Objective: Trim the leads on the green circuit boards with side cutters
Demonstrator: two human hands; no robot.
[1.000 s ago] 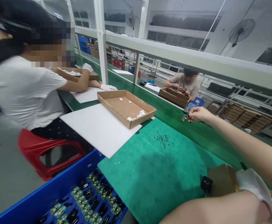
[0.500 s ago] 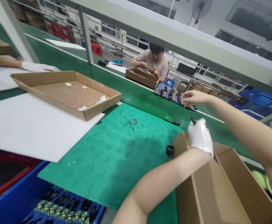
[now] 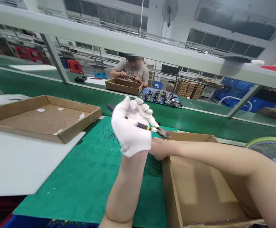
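Currently, left hand (image 3: 134, 126), white-gloved, is up over the green desk (image 3: 88, 183); its grip is loosely curled, fingers partly spread, with the cutters (image 3: 142, 126) lying across the palm, metal tips pointing right. Right hand (image 3: 160, 148), bare, sits low behind the glove by the corner of the cardboard box (image 3: 169, 190). Glove hides its fingers; cannot tell its grip. Circuit board (image 3: 156, 167) shows just below, left of the box. Shallow tray (image 3: 77, 128), far left, holds white scraps (image 3: 41, 110).
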